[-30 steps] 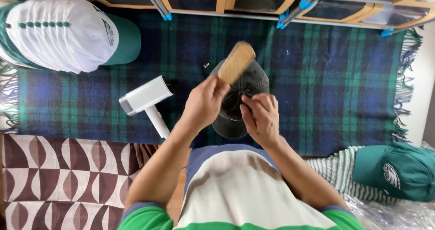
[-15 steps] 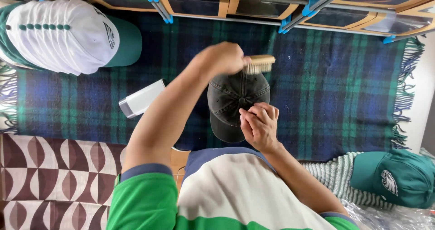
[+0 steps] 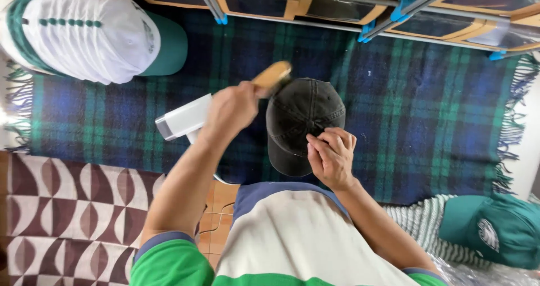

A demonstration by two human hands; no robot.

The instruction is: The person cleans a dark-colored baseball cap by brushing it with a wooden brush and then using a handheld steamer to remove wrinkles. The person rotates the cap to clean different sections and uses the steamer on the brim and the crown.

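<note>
The left hand point(image 3: 230, 108) is closed around a wooden brush point(image 3: 271, 75), its bristles hidden, at the far-left edge of a dark grey cotton cap point(image 3: 301, 123). The right hand point(image 3: 332, 156) pinches the cap's near side at the middle of the blue-green tartan blanket point(image 3: 427, 111). A white handheld device point(image 3: 183, 119) lies partly hidden behind the left hand.

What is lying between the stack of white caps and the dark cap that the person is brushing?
In the head view, a white handheld device lies on the plaid blanket between the stack of white caps and the dark cap.

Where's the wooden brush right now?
In the head view, the wooden brush is in the left hand, at the upper left edge of the dark cap that the right hand steadies on the plaid blanket.
</note>
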